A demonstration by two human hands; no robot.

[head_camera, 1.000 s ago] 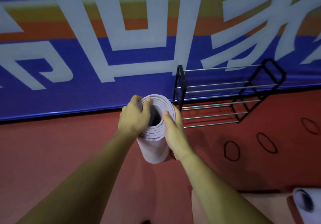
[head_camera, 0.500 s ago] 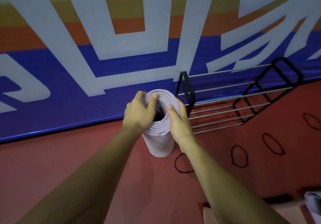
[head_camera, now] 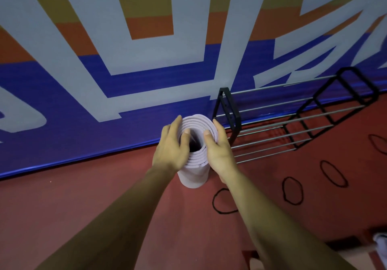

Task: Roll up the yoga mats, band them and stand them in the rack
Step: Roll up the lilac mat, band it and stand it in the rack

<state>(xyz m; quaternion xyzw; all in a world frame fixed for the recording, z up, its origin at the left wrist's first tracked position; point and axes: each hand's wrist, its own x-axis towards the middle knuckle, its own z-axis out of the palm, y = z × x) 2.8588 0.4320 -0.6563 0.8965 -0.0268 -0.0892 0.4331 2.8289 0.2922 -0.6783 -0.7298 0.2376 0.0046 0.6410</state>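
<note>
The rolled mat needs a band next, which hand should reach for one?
Probably the right hand. The black bands lie on the floor on its side, below the rack. The left hand already cups the rolled mat and could steady it upright.

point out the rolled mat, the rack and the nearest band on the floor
rolled mat [head_camera: 193,178]: head view, lower outer wall
rack [head_camera: 231,110]: head view, black left end frame
nearest band [head_camera: 215,205]: head view, left edge of loop

Sports hall or gym — red sport floor [head_camera: 88,202], big printed wall banner [head_camera: 146,64], metal rack [head_camera: 293,123]
</note>
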